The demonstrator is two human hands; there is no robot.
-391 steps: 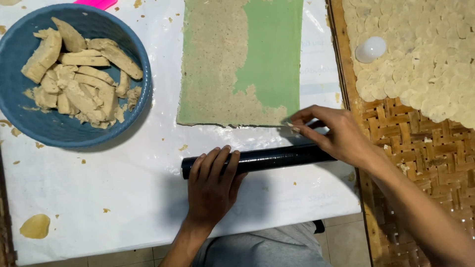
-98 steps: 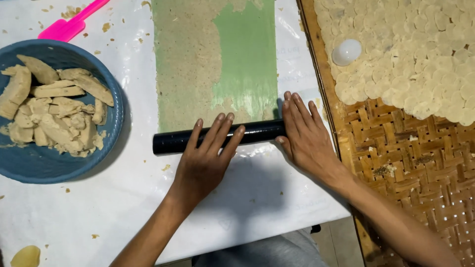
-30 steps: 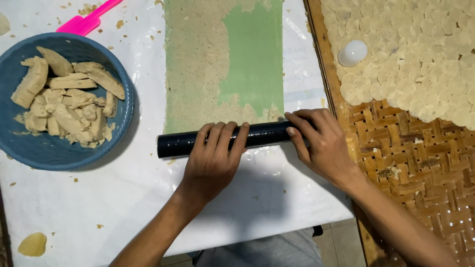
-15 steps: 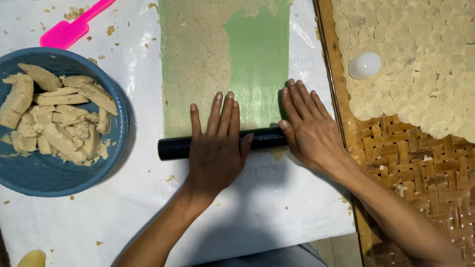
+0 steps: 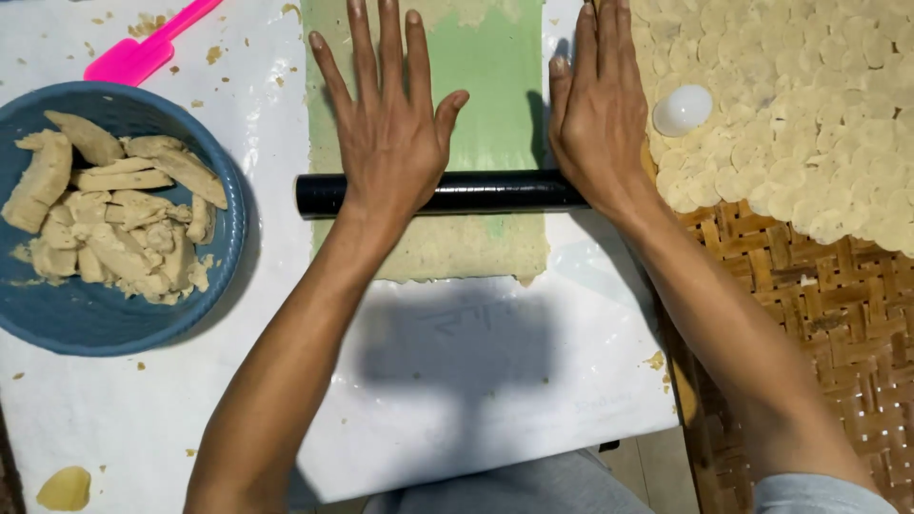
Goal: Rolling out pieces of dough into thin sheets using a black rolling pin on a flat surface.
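Black roller [image 5: 495, 191] lay crosswise on the green sheet [image 5: 495, 86] near its front edge, over thin beige dough [image 5: 457, 252]. Rolling step was under way, judging by the pose. Left hand [image 5: 390, 133] and right hand [image 5: 595, 114] were flat, fingers spread wide, heels of the palms pressing on the roller, gripping nothing. Next push would call for even pressure from both palms. Dough looked thin, ragged-edged and patchy. Blue bowl [image 5: 205, 314] of dough chunks [image 5: 114, 214] sat left on the white bench [image 5: 476, 381]; cut rounds [image 5: 809, 124] lay on the woven tray [image 5: 809, 305] right.
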